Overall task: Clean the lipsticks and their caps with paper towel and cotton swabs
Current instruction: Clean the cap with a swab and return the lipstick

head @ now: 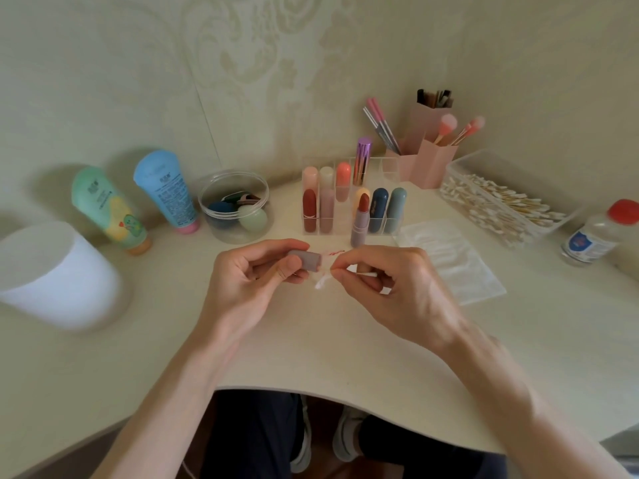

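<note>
Left hand [254,274] grips cap [306,259] lying sideways, mouth rightward | right hand [390,285] pinches swab [321,282]

One head-worn wide-angle view, set above the near edge of the desk [328,347], facing forward and down. Left hand [249,281] and right hand [390,288] lie close, mid-frame; the wallpapered wall [242,63] bounds the far side.

Soft, even, rather dim light with a yellow-green cast. The green tube [103,209] throws a faint shadow leftward onto the wall [103,81]. The paper roll [58,274] at the left edge is washed pale and blurred. Wide-angle bending curves the desk [311,340] edge, and the corners are soft.
</note>
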A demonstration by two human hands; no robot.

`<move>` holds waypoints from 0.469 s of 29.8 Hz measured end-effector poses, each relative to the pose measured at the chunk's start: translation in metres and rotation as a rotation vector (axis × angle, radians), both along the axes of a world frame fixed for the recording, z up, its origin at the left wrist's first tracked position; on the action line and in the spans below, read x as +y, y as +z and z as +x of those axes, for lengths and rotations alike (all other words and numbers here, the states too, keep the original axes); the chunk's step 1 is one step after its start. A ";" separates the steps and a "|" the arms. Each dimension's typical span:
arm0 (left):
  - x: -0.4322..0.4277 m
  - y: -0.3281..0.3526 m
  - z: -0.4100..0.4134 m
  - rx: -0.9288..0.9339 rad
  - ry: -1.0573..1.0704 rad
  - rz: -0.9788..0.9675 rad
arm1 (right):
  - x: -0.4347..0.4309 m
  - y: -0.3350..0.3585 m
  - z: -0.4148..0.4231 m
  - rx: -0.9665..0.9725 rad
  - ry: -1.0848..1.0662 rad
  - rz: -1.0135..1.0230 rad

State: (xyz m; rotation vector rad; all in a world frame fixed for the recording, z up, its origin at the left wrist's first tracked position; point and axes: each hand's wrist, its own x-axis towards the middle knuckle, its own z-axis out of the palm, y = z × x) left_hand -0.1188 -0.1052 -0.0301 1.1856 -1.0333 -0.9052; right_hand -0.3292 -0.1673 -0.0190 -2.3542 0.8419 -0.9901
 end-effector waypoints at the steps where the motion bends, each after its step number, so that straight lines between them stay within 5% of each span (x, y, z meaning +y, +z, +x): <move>1: 0.000 0.000 0.000 -0.001 0.001 -0.001 | 0.000 0.000 0.000 -0.009 0.012 0.038; 14: 0.002 0.002 0.000 -0.021 0.004 -0.018 | 0.000 -0.003 0.002 -0.102 0.095 0.273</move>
